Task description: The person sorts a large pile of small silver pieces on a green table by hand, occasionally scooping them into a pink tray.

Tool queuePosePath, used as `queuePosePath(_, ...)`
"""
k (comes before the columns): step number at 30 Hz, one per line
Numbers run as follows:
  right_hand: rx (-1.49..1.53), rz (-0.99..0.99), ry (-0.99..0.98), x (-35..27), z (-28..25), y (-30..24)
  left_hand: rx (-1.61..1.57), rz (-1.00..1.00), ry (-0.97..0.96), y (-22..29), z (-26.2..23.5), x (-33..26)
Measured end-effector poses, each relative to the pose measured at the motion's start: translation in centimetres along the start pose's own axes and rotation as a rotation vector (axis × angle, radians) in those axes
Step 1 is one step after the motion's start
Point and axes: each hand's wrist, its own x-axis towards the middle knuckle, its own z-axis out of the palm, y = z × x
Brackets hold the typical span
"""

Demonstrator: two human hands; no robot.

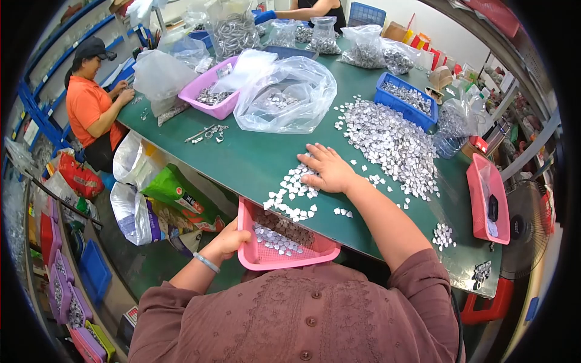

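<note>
My left hand (227, 239) grips the left rim of a pink plastic basket (290, 261), holding it against and partly under the table's front edge. Small silvery leaf-shaped metal pieces lie in the basket; the table edge hides part of its inside. On the green table (260, 163), my right hand (330, 170) lies palm down with fingers spread. It rests on a thin scatter of the same flat metal pieces (292, 198), which reaches to the edge above the basket. Farther right spreads a large pile of these pieces (390, 142).
A blue basket (405, 109) of metal parts stands behind the pile. A purple basket (209, 100) and an open clear plastic bag (287, 115) sit farther left. At right are a pink tray (484, 202) and a fan (526, 224). A co-worker (97, 103) works at the far left.
</note>
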Motion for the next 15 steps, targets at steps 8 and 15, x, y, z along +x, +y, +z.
queuePosePath(8, 0.006, -0.295, -0.023, -0.5, 1.7, -5.7, -0.041, 0.028, 0.025, 0.5, 0.6, -0.5)
queuePosePath(15, 0.157, -0.467, -0.094, -3.4, 1.9, -10.2, -0.089, 0.090, -0.018, 0.5, 0.8, -1.0)
